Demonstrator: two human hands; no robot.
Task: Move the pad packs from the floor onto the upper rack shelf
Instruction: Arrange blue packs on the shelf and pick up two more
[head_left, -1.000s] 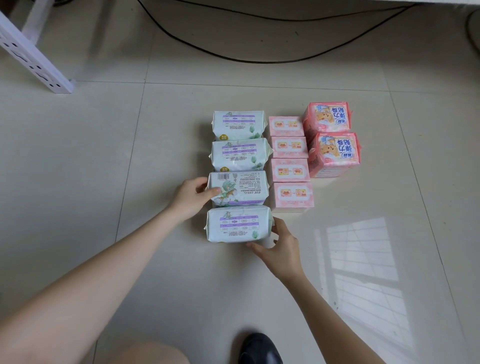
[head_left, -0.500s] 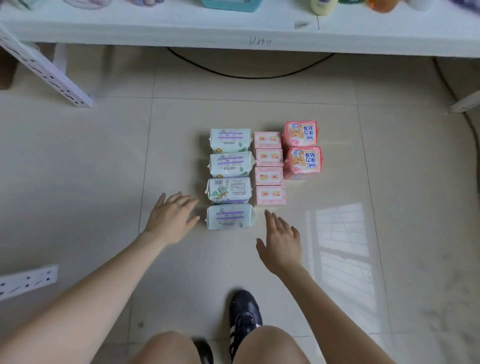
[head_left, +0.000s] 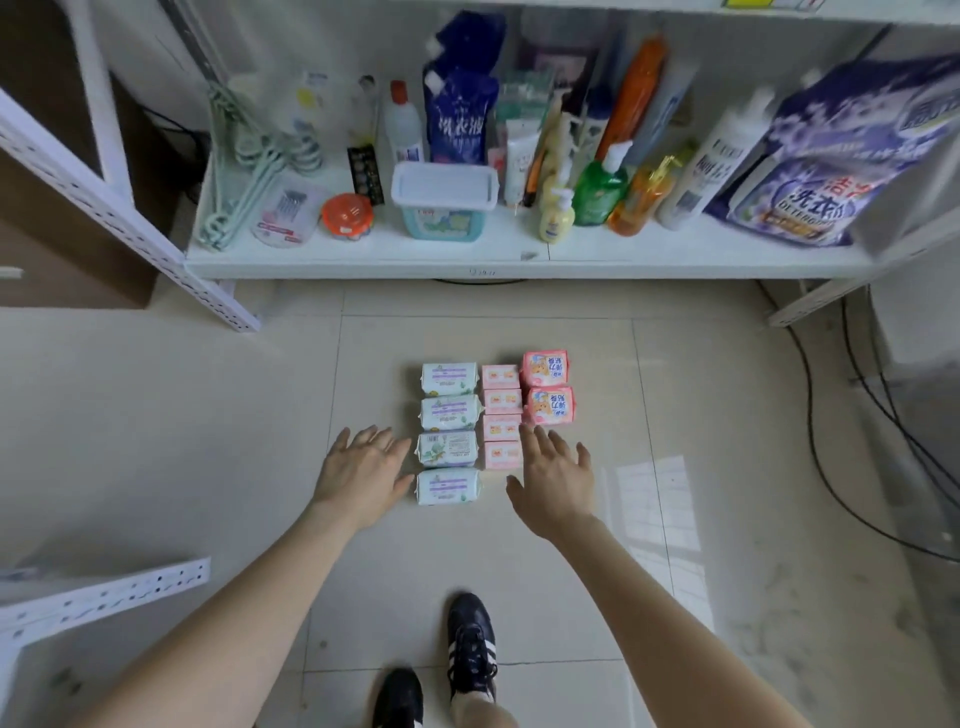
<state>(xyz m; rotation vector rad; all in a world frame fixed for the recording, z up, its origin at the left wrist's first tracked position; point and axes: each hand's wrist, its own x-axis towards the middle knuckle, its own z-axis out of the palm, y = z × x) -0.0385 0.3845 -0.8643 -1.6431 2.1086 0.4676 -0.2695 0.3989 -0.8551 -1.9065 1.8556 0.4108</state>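
All ten packs sit on the beige tiled floor (head_left: 208, 415) in a tidy block in front of the white rack: four pale green soft-plastic pad packs (head_left: 449, 415) in a column, four small pink pad packs (head_left: 501, 410) touching them on the right, and two larger pink pad packs printed with a bear (head_left: 548, 387) beside the far end. The person's left hand (head_left: 363, 473) hovers just left of the nearest green packs and the right hand (head_left: 556, 478) just right of the nearest small pink ones, both with fingers spread and straight, gripping nothing. Nothing's been lifted, I'd say. The wrappers look slick and squashy, so scooping up several at once could let one squirt out and drop. The lower white shelf (head_left: 467, 262) is crowded with pump bottles (head_left: 597, 192) near its front, and a rising armful could clip them. Of the upper rack shelf (head_left: 883, 13) only the front edge shows, so I can't tell whether there's room up there
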